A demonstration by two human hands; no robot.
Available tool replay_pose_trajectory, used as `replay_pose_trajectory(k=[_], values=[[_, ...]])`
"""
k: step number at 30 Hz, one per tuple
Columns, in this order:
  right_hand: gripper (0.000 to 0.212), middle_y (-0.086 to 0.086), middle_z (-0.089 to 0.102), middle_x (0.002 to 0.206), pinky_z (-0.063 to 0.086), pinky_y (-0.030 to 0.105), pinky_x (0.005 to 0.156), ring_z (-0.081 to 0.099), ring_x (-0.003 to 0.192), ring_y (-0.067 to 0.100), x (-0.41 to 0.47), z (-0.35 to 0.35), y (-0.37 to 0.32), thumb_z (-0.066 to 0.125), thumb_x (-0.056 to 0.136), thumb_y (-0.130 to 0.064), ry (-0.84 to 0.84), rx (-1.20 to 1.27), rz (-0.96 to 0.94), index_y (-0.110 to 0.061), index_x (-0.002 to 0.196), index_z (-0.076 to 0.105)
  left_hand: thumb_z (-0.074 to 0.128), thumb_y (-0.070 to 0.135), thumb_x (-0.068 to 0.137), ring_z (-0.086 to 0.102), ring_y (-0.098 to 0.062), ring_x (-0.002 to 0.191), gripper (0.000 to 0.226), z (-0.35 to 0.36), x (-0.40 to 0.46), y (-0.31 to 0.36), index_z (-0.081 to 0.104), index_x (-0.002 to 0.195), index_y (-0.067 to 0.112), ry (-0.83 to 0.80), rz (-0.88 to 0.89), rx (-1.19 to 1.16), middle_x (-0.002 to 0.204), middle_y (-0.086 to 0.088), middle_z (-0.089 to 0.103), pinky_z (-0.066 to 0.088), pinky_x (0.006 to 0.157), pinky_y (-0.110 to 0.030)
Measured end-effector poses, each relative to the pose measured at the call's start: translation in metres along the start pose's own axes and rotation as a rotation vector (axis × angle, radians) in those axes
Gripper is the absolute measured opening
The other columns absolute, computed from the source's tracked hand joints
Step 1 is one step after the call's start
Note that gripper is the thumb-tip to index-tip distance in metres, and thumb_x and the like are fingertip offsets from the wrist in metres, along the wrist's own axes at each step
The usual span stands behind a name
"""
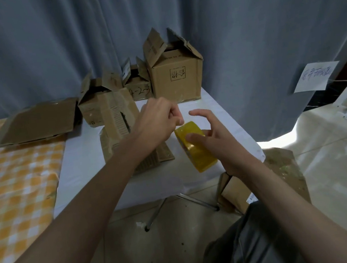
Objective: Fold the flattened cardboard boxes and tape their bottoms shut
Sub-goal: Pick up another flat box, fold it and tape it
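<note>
The right hand [207, 140] holds a yellow tape roll [194, 146] above the white table [79, 156], thumb on its face, the other fingers spread and arched over it. The left hand [158, 120] is curled just left of the roll, fingertips pinched at its upper edge; whether they hold a tape end I cannot tell. Under the left wrist a partly folded box [117, 125] lies on the table. Three standing boxes line the far edge, the tall box [176, 78] rightmost. A flat box [36, 123] lies far left, by the checked cloth [11, 190].
</note>
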State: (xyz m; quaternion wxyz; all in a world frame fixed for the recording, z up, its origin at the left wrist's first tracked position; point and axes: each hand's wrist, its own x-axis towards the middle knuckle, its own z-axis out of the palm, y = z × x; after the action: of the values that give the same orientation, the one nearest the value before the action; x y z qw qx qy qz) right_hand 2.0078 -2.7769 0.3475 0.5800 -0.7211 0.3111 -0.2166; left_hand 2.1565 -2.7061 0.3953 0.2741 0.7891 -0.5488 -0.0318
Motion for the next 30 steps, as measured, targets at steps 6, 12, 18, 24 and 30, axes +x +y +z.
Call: replay_pose_trajectory(k=[6, 12, 18, 24, 30], values=[[0.012, 0.000, 0.064, 0.095, 0.050, 0.038, 0.076, 0.061, 0.096, 0.036, -0.006, -0.007, 0.003, 0.060, 0.098, -0.033, 0.042, 0.022, -0.115, -0.034, 0.105, 0.051, 0.071, 0.020, 0.089, 0.063, -0.006, 0.074, 0.008, -0.016, -0.005, 0.009, 0.074, 0.082, 0.022, 0.042, 0.088, -0.068, 0.078, 0.007, 0.069, 0.051, 0.067, -0.021], [0.012, -0.014, 0.063, 0.096, 0.056, 0.042, 0.086, 0.063, 0.099, 0.021, -0.012, -0.015, -0.001, 0.054, 0.100, -0.034, -0.035, -0.155, -0.225, -0.036, 0.108, 0.045, 0.074, 0.018, 0.087, 0.058, 0.000, 0.064, 0.004, -0.013, 0.001, -0.004, 0.075, 0.084, 0.021, -0.019, -0.019, -0.143, 0.073, 0.002, 0.069, 0.041, 0.061, -0.016], [0.019, -0.011, 0.061, 0.110, 0.059, 0.031, 0.083, 0.065, 0.096, 0.015, -0.004, -0.019, -0.014, 0.054, 0.100, -0.031, -0.158, -0.355, -0.293, -0.035, 0.114, 0.041, 0.076, 0.027, 0.086, 0.064, -0.005, 0.076, 0.016, -0.006, 0.004, -0.013, 0.070, 0.099, 0.020, -0.139, -0.108, -0.194, 0.081, 0.003, 0.071, 0.045, 0.066, -0.022], [0.039, 0.013, 0.066, 0.083, 0.053, 0.033, 0.060, 0.059, 0.064, 0.021, 0.025, -0.018, -0.018, 0.062, 0.097, -0.015, -0.207, -0.383, -0.259, -0.022, 0.115, 0.028, 0.080, 0.038, 0.080, 0.054, -0.005, 0.084, 0.037, -0.010, 0.000, -0.034, 0.067, 0.111, 0.024, 0.001, -0.063, 0.056, 0.107, 0.005, 0.058, 0.041, 0.066, -0.018], [0.050, 0.009, 0.055, 0.099, 0.043, 0.039, 0.075, 0.055, 0.088, 0.030, 0.105, 0.004, 0.016, 0.070, 0.085, -0.010, -0.065, -0.680, -0.220, -0.016, 0.119, 0.034, 0.066, 0.026, 0.093, 0.057, -0.002, 0.083, 0.010, -0.038, -0.036, -0.069, 0.073, 0.097, 0.022, 0.209, -0.113, -0.001, 0.092, 0.011, 0.062, 0.046, 0.083, -0.024]])
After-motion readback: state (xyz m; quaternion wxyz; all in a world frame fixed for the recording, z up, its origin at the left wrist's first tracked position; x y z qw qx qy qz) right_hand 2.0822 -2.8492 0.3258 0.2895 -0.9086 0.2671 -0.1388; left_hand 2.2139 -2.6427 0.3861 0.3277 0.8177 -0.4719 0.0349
